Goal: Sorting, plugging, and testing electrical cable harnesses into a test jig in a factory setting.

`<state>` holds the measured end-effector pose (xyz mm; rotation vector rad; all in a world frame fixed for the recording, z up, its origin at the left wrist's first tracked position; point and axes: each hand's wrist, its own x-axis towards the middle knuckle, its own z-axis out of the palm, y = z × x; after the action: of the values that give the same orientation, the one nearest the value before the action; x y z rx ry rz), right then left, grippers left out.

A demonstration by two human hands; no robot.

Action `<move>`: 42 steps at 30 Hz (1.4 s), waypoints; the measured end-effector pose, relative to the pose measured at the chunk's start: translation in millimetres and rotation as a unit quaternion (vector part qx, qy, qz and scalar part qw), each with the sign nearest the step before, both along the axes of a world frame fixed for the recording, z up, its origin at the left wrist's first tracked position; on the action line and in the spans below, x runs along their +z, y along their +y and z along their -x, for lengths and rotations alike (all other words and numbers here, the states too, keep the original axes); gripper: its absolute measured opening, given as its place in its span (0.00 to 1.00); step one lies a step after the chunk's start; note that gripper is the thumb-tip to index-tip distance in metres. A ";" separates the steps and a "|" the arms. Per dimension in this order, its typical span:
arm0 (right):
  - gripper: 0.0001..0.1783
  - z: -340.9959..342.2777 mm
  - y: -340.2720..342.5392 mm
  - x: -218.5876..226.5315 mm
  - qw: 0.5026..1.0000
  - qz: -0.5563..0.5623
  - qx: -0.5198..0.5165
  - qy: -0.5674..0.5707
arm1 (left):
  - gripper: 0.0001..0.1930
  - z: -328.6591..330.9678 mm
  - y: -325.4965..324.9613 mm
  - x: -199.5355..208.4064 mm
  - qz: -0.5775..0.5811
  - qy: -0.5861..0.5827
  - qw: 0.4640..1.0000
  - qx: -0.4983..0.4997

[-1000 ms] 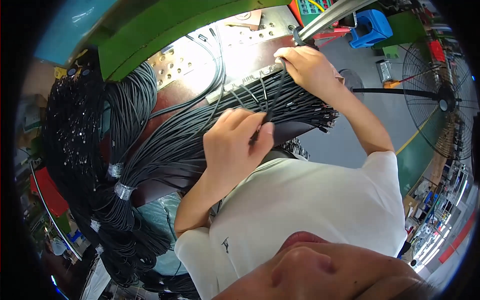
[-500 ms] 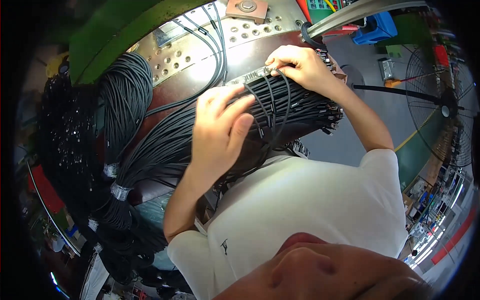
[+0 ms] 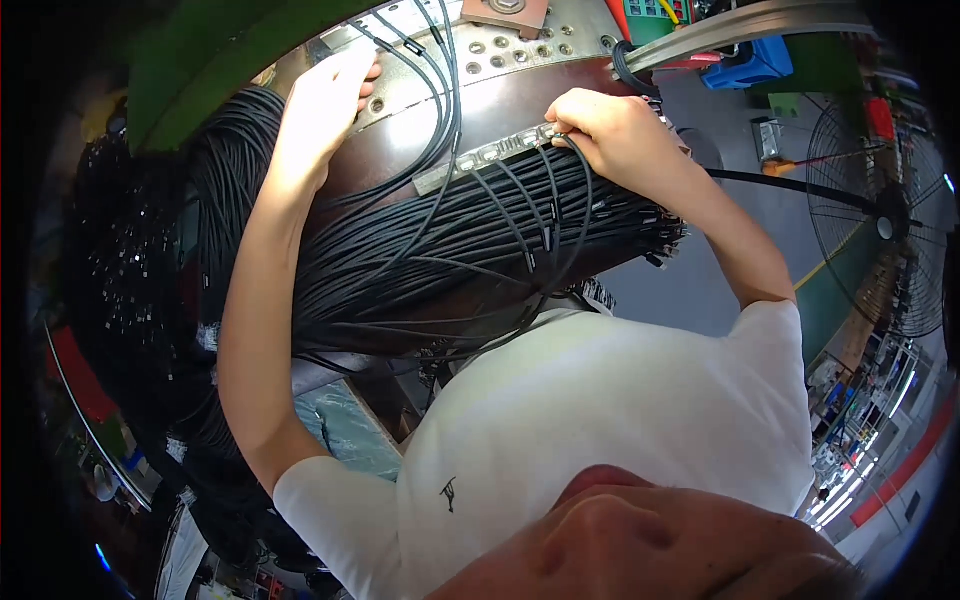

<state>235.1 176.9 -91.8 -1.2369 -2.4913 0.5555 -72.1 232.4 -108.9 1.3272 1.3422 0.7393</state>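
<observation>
My right hand (image 3: 615, 130) pinches the end of a black cable (image 3: 578, 205) at the right end of a slotted metal strip (image 3: 440, 178). Several cable ends sit in the strip's slots, their cables running toward my body. Farther left, my left hand (image 3: 325, 105) is over the perforated metal plate (image 3: 400, 108), beside thin black cables with small black sleeves. Its fingers are curled; bright light and the hand itself hide whatever they hold. A thick bundle of black cables (image 3: 390, 240) lies just below the strip.
Another cable coil (image 3: 225, 160) and a dark mass of cables with shiny ends (image 3: 130, 250) hang at the left. A green machine part (image 3: 220, 60) arches over the upper left. A copper-coloured block (image 3: 505, 12) is bolted at the back. A wire-caged fan (image 3: 880, 215) stands right.
My left hand has left the strip and moved up and left to the perforated plate, its fingers now curled. My right hand stays at the strip's right end, shifted slightly.
</observation>
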 end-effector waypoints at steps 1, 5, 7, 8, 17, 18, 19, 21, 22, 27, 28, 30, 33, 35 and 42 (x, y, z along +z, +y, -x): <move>0.09 1.1 0.4 1.1 1.000 -0.006 0.000 -0.014 | 0.21 -0.6 5.4 -7.3 0.001 -0.003 1.000 0.001; 0.09 5.0 6.6 10.3 0.997 0.052 -0.025 -0.041 | 0.23 -8.1 13.6 -24.7 0.003 -0.149 0.989 -0.002; 0.09 4.9 5.2 9.3 0.999 0.030 -0.012 -0.038 | 0.23 -16.9 16.4 -23.5 0.032 -0.186 0.981 0.034; 0.09 4.6 4.3 9.1 0.999 0.006 0.001 -0.033 | 0.23 -20.7 18.8 -19.7 0.033 -0.187 0.981 0.033; 0.08 -11.8 48.8 16.2 0.963 0.250 0.101 -0.026 | 0.22 -73.9 5.9 -19.3 0.176 -0.402 0.898 0.021; 0.10 -9.7 64.7 17.3 0.977 0.167 0.124 0.048 | 0.21 -75.9 -1.0 -16.9 0.191 -0.424 0.884 0.035; 0.11 6.8 80.8 18.2 0.986 0.056 0.085 0.132 | 0.21 -73.8 -1.2 -17.4 0.191 -0.422 0.886 0.037; 0.16 33.7 114.1 30.9 0.953 0.254 -0.159 0.030 | 0.20 -69.7 2.2 -19.3 0.208 -0.455 0.866 0.013; 0.19 53.2 128.1 43.0 0.917 0.345 -0.192 0.053 | 0.18 -69.9 2.3 -18.7 0.193 -0.419 0.886 0.033; 0.19 63.6 131.4 20.4 0.977 0.121 -0.156 0.086 | 0.17 -56.6 1.2 2.6 0.099 -0.455 0.885 -0.013; 0.19 66.2 127.6 11.4 0.983 0.067 -0.146 0.093 | 0.17 -48.7 -3.4 6.3 0.116 -0.494 0.862 0.015; 0.19 71.5 123.6 -6.9 0.985 -0.043 -0.131 0.104 | 0.17 -35.9 -17.6 19.0 0.179 -0.512 0.838 0.052; 0.18 70.7 133.3 -22.8 0.966 -0.210 -0.101 0.115 | 0.21 -61.1 -48.5 53.8 0.263 -0.384 0.882 0.080; 0.17 91.0 93.7 10.2 0.980 0.111 -0.104 0.125 | 0.17 -61.2 -65.8 45.0 0.256 -0.413 0.873 0.042; 0.18 38.0 87.2 -25.7 0.988 -0.096 0.120 0.035 | 0.18 89.4 -117.3 83.9 0.002 -0.528 0.840 0.126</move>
<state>197.1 264.0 -117.5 -0.8409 -2.5796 0.3948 -161.5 115.0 -25.0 0.5150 0.5853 1.3768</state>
